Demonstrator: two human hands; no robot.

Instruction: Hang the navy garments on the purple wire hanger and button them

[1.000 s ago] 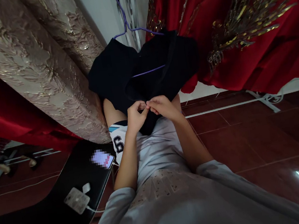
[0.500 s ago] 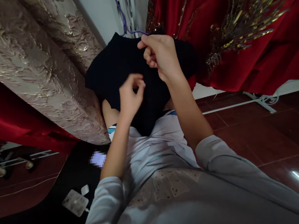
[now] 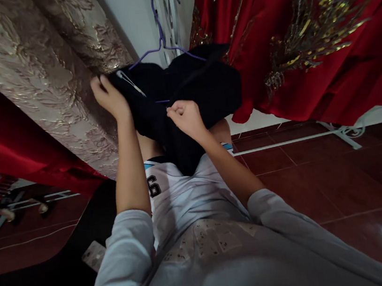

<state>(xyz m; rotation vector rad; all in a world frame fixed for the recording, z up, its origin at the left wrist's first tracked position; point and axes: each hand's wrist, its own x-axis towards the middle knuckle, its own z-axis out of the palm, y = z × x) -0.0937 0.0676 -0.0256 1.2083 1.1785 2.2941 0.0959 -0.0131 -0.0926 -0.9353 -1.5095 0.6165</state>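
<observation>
"Where to look for the dark garment (image 3: pixel 211 88)?"

"On the purple hanger (image 3: pixel 162 42), pinched at its front edge by the right hand (image 3: pixel 187 117). Impossible to tell whether gripped by the curled left hand (image 3: pixel 112 99)."

"Risk?"

"Perhaps slipping off if tugged unevenly; snagging on the sequined red cloth (image 3: pixel 310 83)."

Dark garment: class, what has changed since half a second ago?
The left hand moved up and left, to the edge of the dark garment; the right hand dropped from near the purple hanger to the garment's front. Their grip is unclear. The garment's top now gapes, showing a pale strip. Hanger and red cloth hang as before.
</observation>
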